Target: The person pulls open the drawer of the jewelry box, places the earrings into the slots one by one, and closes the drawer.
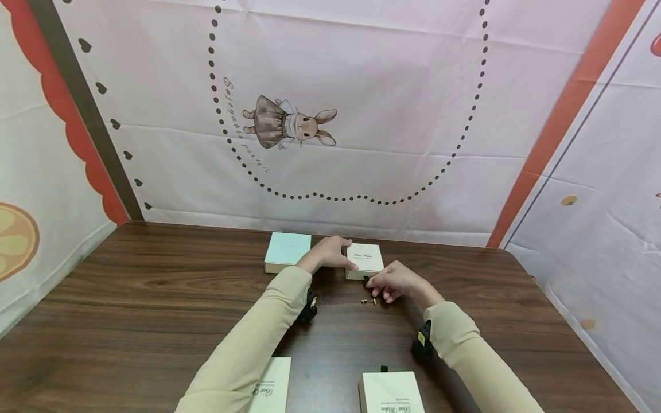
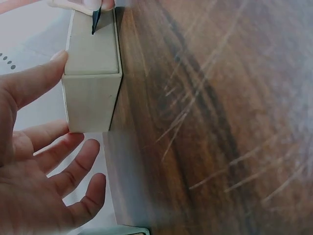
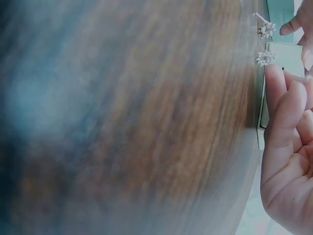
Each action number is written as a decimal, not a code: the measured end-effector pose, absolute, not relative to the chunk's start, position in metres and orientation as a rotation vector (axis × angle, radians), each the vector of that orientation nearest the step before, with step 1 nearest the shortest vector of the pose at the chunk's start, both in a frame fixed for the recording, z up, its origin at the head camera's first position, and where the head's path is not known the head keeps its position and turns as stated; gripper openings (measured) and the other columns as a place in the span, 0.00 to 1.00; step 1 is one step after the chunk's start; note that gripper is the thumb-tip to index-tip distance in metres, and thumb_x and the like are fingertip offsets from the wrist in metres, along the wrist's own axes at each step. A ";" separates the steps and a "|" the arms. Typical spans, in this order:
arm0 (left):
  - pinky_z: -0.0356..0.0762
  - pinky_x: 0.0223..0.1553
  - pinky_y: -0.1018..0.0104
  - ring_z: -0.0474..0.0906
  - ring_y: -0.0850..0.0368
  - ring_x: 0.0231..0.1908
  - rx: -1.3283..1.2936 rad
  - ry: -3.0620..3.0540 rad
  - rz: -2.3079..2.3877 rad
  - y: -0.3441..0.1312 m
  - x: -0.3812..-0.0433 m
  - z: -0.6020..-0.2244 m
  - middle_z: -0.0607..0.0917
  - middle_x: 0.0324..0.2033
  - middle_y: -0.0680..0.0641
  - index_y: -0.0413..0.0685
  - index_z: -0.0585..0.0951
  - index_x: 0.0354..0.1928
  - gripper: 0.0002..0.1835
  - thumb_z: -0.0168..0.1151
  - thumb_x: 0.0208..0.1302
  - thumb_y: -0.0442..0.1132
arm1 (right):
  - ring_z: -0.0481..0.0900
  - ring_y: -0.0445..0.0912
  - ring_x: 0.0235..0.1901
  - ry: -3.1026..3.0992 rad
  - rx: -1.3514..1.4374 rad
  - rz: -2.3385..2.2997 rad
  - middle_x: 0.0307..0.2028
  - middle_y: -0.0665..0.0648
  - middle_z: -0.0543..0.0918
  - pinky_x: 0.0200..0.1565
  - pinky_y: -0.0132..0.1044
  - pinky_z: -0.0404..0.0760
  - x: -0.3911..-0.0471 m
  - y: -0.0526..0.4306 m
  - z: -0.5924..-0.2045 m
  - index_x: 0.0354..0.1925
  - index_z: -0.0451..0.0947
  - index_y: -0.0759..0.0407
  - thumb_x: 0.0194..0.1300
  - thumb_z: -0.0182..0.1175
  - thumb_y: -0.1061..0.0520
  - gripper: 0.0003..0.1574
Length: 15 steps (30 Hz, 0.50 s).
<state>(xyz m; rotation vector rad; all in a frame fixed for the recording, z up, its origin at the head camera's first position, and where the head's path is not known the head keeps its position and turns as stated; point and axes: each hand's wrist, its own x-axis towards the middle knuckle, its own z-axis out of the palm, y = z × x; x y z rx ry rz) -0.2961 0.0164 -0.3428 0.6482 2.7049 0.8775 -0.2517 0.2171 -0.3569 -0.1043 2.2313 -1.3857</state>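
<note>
My left hand [image 1: 333,252] grips a small white drawer-style gift box [image 1: 365,257] at its left end, thumb and fingertips at its edges. In the left wrist view the closed end of the box [image 2: 93,103] faces me, and the ring and little fingers stand off it. On the front face is a black ribbon pull tab [image 2: 97,20], which my right hand [image 1: 396,281] pinches between thumb and index finger. Two stud earrings [image 1: 369,301] lie on the table just in front of the box. In the right wrist view each earring [image 3: 265,58] has a sparkling, flower-like head and a thin post.
A pale blue box [image 1: 287,249] lies left of the white box. Nearer to me are two cream boxes, one [image 1: 276,384] partly under the left sleeve, the other [image 1: 392,393] with a black tab. A printed cloth [image 1: 361,143] hangs behind the wooden table [image 1: 155,321].
</note>
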 end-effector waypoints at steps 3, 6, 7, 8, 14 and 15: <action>0.64 0.58 0.57 0.67 0.52 0.57 0.656 2.708 0.873 0.017 -0.296 -0.343 0.67 0.62 0.44 0.45 0.65 0.65 0.39 0.67 0.51 0.49 | 0.68 0.35 0.09 2.240 -0.095 -1.380 0.16 0.52 0.80 0.16 0.27 0.73 -0.253 0.217 -0.359 0.36 0.80 0.73 0.58 0.58 0.62 0.13; 0.62 0.59 0.55 0.62 0.48 0.62 0.674 2.712 0.862 0.018 -0.296 -0.344 0.67 0.62 0.43 0.43 0.64 0.64 0.40 0.67 0.51 0.50 | 0.68 0.36 0.09 2.245 -0.103 -1.365 0.17 0.52 0.80 0.16 0.28 0.73 -0.252 0.218 -0.359 0.36 0.80 0.73 0.58 0.57 0.62 0.13; 0.62 0.59 0.55 0.62 0.48 0.62 0.675 2.716 0.860 0.018 -0.296 -0.344 0.67 0.62 0.43 0.43 0.64 0.64 0.40 0.67 0.51 0.50 | 0.68 0.36 0.09 2.246 -0.107 -1.360 0.17 0.52 0.81 0.16 0.28 0.73 -0.251 0.218 -0.358 0.36 0.81 0.73 0.59 0.57 0.62 0.13; 0.62 0.59 0.55 0.62 0.48 0.62 0.674 2.722 0.857 0.018 -0.296 -0.344 0.67 0.62 0.43 0.44 0.65 0.64 0.40 0.67 0.51 0.50 | 0.68 0.36 0.09 2.247 -0.107 -1.356 0.17 0.52 0.81 0.16 0.28 0.73 -0.251 0.218 -0.358 0.36 0.81 0.72 0.59 0.57 0.62 0.13; 0.65 0.58 0.56 0.65 0.49 0.60 0.681 2.760 0.833 0.016 -0.295 -0.345 0.68 0.62 0.45 0.47 0.65 0.64 0.39 0.66 0.51 0.51 | 0.68 0.36 0.09 2.259 -0.138 -1.338 0.17 0.52 0.80 0.15 0.28 0.73 -0.249 0.220 -0.357 0.37 0.81 0.71 0.59 0.56 0.61 0.13; 0.65 0.58 0.56 0.65 0.49 0.60 0.685 2.761 0.832 0.016 -0.295 -0.345 0.68 0.62 0.45 0.46 0.65 0.64 0.39 0.66 0.51 0.51 | 0.68 0.36 0.09 2.257 -0.141 -1.336 0.17 0.52 0.80 0.15 0.28 0.73 -0.249 0.220 -0.358 0.36 0.81 0.71 0.59 0.56 0.61 0.13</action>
